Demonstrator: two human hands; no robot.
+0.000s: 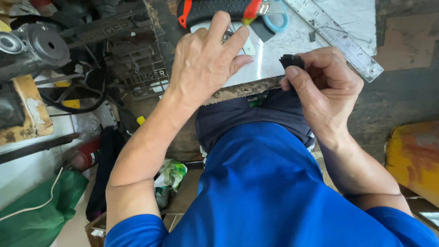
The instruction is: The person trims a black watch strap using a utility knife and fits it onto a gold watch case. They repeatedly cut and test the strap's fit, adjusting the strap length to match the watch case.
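Your right hand (322, 84) grip is closed, pinching a small black piece (291, 61) at the bench (274, 55) near edge. Your left hand (206, 61) has fingers half curled, fingertips pressing a small metal part (227, 35), mostly hidden.

— What is the small black piece (291, 61)?
— A dark, stiff-looking scrap, pinched at the table's edge so only its top corner shows.

— And the other thing?
— A small grey metal part (227, 35), mostly hidden, lying flat on the pale tabletop just below the black-and-red knife handle.
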